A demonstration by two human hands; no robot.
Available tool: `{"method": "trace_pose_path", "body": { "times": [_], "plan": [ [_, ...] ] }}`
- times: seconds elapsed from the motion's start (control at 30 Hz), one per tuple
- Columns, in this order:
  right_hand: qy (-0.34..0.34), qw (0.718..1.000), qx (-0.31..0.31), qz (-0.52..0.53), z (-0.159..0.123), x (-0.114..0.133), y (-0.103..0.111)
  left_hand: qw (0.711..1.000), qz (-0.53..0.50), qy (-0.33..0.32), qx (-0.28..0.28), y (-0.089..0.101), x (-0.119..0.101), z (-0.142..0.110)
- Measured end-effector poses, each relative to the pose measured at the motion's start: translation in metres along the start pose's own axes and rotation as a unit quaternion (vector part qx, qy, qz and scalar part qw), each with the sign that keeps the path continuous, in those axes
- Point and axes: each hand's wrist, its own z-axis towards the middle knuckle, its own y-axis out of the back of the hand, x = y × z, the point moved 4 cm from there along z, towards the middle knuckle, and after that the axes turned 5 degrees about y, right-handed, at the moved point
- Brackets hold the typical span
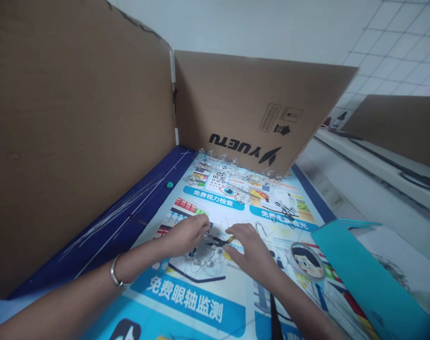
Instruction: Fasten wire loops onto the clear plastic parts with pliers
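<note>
My left hand [187, 234], with a silver bangle on its wrist, is closed in a pinch over the printed sheet. What it pinches is too small to make out. My right hand [249, 248] curls around the yellow-handled pliers [220, 242], whose dark jaws point left toward my left fingers. Below and between the hands lies a loose tangle of thin wire with small shiny pieces [205, 260]. A bent clear or silvery piece [262, 230] rests just beyond my right hand.
Cardboard panels [229, 94] stand at the back and left. Many small clear pieces [218, 163] line the back panel's foot. Dark rings [285, 210] lie right of centre. Long thin wires [122, 203] are at left, near a green lump [170, 184]. A teal box [363, 269] stands right.
</note>
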Motion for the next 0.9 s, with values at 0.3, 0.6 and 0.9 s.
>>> {"method": "trace_pose_path", "body": {
  "times": [0.3,0.6,0.9],
  "plan": [
    [0.013,0.986,0.089,-0.139,-0.017,0.002,-0.013,1.000,-0.013,0.013,0.008,0.001,0.003,0.002],
    [0.022,0.974,0.090,-0.207,-0.013,0.010,-0.023,0.999,0.048,0.012,0.007,0.000,0.005,0.003],
    [-0.012,0.972,0.052,-0.230,-0.018,-0.004,-0.030,0.983,0.180,-0.009,-0.019,-0.001,0.004,0.003]
  ]
}}
